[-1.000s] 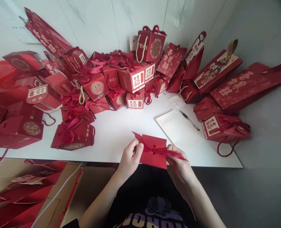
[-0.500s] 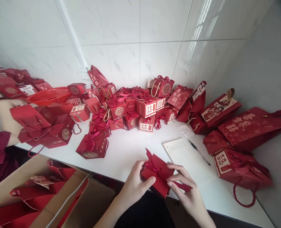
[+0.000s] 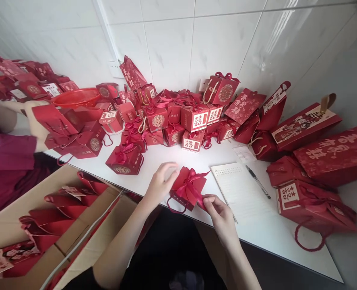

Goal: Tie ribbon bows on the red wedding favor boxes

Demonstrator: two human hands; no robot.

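A small red gift box (image 3: 186, 188) with a ribbon bow on top stands near the front edge of the white table (image 3: 172, 161). My left hand (image 3: 161, 182) rests against the box's left side, fingers curved around it. My right hand (image 3: 219, 211) pinches the ribbon's loose end at the box's lower right corner. A cord handle loop hangs from the box over the table edge.
Many red gift boxes (image 3: 193, 117) and red paper bags (image 3: 305, 125) are piled along the tiled wall. A lined notepad (image 3: 241, 189) and a pen (image 3: 258, 181) lie to the right. Another person's hand (image 3: 35, 121) holds boxes at far left. A cardboard carton (image 3: 45, 225) with red bags sits below.
The flat red piece has become an upright box with a tied bow, standing on the table. The camera has tilted up and swung left, bringing another person into view.
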